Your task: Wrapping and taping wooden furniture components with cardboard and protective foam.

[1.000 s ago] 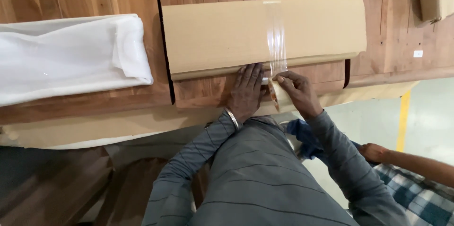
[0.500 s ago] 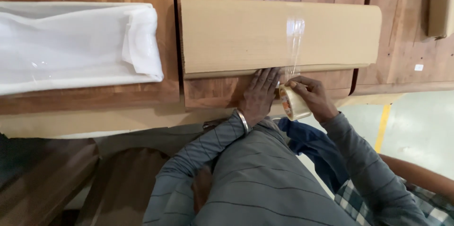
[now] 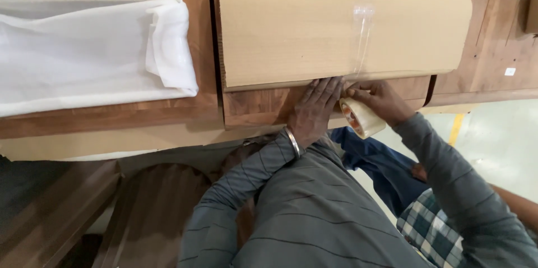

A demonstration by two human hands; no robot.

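Left hand (image 3: 314, 110) flat on cardboard wrap (image 3: 336, 35); right hand (image 3: 380, 100) apparently gripping tape roll (image 3: 361, 118).

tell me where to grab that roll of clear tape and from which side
Take the roll of clear packing tape across its outer rim, from the right, as the right hand does. Its open core faces left and the strip runs up onto the brown corrugated cardboard sheet, so that side stays free.

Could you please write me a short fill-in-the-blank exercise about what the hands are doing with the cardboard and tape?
1. The right hand holds a roll of clear ____.
2. The left hand presses flat on the wooden panel just below the edge of the brown ____.
3. The bundle lying to the left is wrapped in ____ foam sheet.

Missing words: tape; cardboard; white
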